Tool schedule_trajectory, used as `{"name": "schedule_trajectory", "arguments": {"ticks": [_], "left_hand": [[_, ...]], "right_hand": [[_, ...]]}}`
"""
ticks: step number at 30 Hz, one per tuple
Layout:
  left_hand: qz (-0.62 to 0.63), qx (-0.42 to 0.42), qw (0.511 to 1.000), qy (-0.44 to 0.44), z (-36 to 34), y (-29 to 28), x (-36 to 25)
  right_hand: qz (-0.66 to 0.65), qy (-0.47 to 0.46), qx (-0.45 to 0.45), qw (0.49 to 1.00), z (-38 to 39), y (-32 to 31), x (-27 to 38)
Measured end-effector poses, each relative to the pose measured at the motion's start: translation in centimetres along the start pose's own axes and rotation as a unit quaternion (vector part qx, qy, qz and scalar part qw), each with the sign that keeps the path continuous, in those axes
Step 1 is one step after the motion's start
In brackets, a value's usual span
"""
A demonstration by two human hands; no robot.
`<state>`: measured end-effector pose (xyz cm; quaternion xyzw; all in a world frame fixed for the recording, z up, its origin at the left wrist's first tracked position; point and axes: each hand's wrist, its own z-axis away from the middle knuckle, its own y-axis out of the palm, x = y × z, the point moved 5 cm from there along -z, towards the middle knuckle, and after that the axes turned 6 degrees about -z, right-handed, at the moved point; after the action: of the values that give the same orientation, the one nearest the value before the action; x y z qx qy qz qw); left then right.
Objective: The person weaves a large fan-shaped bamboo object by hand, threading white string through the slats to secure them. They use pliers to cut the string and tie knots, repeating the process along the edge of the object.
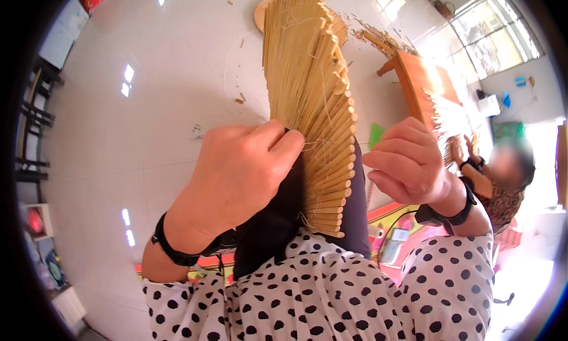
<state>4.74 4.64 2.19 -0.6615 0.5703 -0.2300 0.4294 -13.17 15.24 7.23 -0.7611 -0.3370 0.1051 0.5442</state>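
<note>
A long mat of pale yellow reed stalks (pixel 296 69), strung side by side with thin white thread (pixel 322 143), rests across my lap and extends away from me. Its round cut ends face right. My left hand (pixel 242 169) is closed on the mat's left side, thumb and forefinger pinched near the thread; the fingertips are partly hidden. To the right of the stalk ends, apart from the mat, my right hand (pixel 408 160) is raised with its fingers curled together. Whatever it may hold is too fine or hidden to make out.
Beyond the mat lies a round woven piece (pixel 338 28) on the pale tiled floor. Loose stalks (pixel 384 38) are piled near an orange wooden table (pixel 409 75). Another person (pixel 500 187) works at the right. A phone-like device (pixel 395 246) sits beside my right leg.
</note>
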Motion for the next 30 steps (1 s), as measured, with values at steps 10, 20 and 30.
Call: {"name": "schedule_trajectory", "arguments": {"ticks": [10,20,30], "left_hand": [[-0.006,0.026,0.999,-0.029,-1.0,0.4,-0.4],[0.031,0.097,0.991,-0.084,-1.9,-0.1,-0.8],[0.09,0.191,0.961,-0.179,-1.7,-0.8,0.1]], "right_hand": [[-0.151,0.165,-0.182,0.958,4.3,5.4,-1.3],[-0.337,0.24,-0.289,0.863,5.7,7.9,-1.9],[-0.46,0.26,-0.32,0.786,6.8,10.3,-2.4]]}}
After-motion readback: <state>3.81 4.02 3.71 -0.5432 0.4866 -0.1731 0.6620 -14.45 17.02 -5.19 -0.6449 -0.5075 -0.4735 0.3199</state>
